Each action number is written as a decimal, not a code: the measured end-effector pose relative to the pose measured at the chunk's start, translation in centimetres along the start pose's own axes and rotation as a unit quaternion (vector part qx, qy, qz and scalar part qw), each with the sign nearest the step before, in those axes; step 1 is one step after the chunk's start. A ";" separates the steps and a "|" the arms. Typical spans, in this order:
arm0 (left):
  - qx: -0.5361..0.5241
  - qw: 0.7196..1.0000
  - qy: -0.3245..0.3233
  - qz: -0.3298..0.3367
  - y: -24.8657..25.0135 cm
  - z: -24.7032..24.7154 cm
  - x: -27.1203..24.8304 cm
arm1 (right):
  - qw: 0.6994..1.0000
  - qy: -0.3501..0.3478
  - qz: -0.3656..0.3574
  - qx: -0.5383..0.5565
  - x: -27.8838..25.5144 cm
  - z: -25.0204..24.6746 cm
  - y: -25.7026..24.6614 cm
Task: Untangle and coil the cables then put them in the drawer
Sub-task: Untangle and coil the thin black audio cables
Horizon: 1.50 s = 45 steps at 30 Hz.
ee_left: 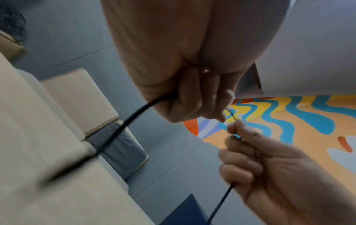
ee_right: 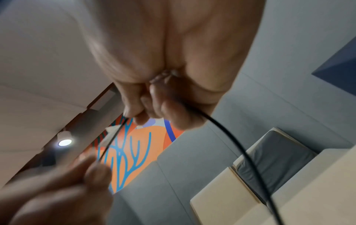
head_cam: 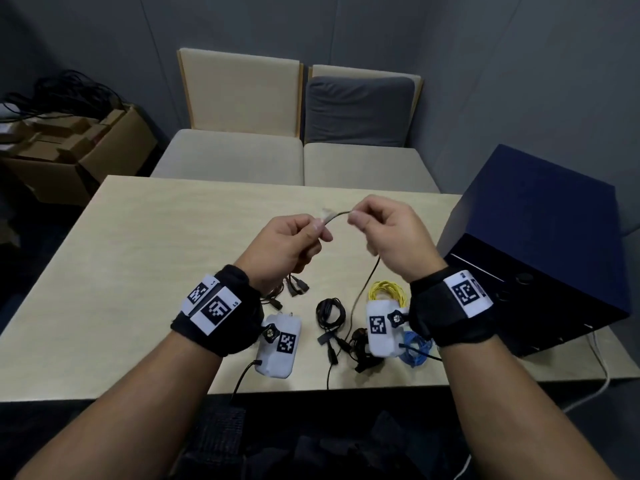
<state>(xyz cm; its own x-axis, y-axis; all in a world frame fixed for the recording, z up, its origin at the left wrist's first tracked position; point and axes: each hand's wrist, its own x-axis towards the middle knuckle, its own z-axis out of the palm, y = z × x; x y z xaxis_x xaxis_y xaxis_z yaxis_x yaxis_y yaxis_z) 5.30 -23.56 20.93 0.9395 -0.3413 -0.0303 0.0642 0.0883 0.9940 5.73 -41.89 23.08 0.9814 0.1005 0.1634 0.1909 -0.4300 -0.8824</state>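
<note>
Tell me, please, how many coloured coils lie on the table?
2: the yellow coil by the right wrist, the blue coil just nearer the person. The wrists may hide more.

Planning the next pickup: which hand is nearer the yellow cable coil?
Right. The right hand is raised above the yellow cable coil; the left hand is raised farther left.

Office meeting booth, padded bench, table
</note>
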 end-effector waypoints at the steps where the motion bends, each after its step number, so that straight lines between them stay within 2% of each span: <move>1: 0.004 1.000 -0.005 -0.006 -0.3 -0.1 -0.1 | 1.000 0.019 -0.006 0.005 0.3 -0.4 0.0; 6: -0.008 0.999 -0.040 -0.021 -0.6 0.2 -0.4 | 0.997 0.075 -0.029 -0.016 1.3 -0.8 -0.2; 9: 0.000 0.997 -0.080 -0.010 -0.8 0.4 -0.8 | 0.991 0.134 -0.018 0.000 2.0 -1.2 0.3; 11: -0.030 0.995 -0.096 -0.003 -0.6 0.6 -1.1 | 0.990 0.140 -0.005 -0.015 2.1 -1.0 1.1; 13: -0.118 0.988 -0.097 0.001 0.0 0.8 -0.9 | 0.992 0.118 0.011 -0.047 1.8 -0.3 2.3; 17: -0.268 0.960 -0.065 0.041 1.2 0.6 0.0 | 0.994 0.002 0.058 -0.088 -0.2 2.4 4.4; 21: -0.351 0.935 0.023 0.048 1.2 0.1 1.3 | 0.992 -0.064 0.049 -0.101 -2.6 4.7 4.9; 27: -0.460 0.881 0.104 0.030 0.5 0.3 2.9 | 0.982 -0.142 0.030 -0.123 -4.0 6.4 3.6; 32: -0.416 0.896 0.150 0.035 0.0 -0.5 3.7 | 0.982 -0.141 -0.012 -0.127 -3.7 5.1 2.5; 35: -0.333 0.931 0.146 0.041 -0.3 -0.8 3.5 | 0.983 -0.109 -0.037 -0.144 -3.1 3.8 1.5; 38: -0.250 0.961 0.106 0.047 -0.5 -0.7 2.8 | 0.982 -0.087 -0.061 -0.159 -2.5 2.8 0.4; 41: -0.207 0.975 0.068 0.039 -0.7 -0.8 2.0 | 0.983 -0.044 -0.074 -0.163 -1.8 1.8 -0.4; 45: -0.098 0.995 -0.010 0.032 -1.2 -0.6 1.2 | 0.976 -0.039 -0.082 -0.198 -0.9 1.1 -1.0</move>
<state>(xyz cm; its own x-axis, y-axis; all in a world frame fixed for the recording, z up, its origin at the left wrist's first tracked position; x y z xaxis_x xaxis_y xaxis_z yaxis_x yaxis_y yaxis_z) 6.51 -23.55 19.62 0.9372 -0.3469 0.0357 0.0708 0.2895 0.9546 4.67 -40.58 23.35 0.9355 0.2585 0.2409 0.3530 -0.7145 -0.6041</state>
